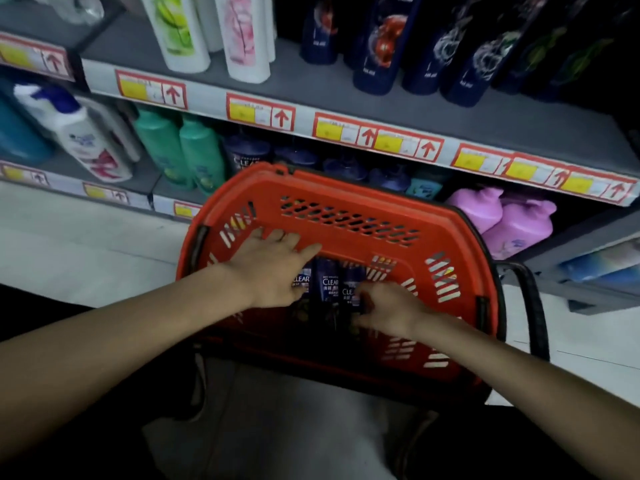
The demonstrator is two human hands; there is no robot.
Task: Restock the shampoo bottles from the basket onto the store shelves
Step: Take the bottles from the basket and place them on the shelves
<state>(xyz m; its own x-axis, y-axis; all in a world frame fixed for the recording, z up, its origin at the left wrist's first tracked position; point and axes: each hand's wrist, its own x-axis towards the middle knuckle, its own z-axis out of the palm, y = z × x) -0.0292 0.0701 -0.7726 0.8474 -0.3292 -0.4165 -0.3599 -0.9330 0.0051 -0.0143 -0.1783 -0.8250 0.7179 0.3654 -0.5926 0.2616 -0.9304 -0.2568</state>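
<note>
A red plastic basket (346, 199) stands on the floor against the shelves. Inside it lie dark purple shampoo bottles (327, 284) with white lettering, side by side. My left hand (273, 268) reaches into the basket with fingers spread, hovering over the leftmost bottle and the far wall. My right hand (388, 308) is curled over the rightmost bottle (349, 289), fingers bent around its lower part. Matching dark purple bottles (247, 152) stand on the low shelf just behind the basket.
The grey upper shelf (311, 81) carries white bottles (180, 32) and dark blue bottles (377, 46). Green bottles (183, 150) stand at lower left, pink bottles (512, 223) at lower right. The basket's black handle (533, 306) hangs on the right. Pale floor lies left.
</note>
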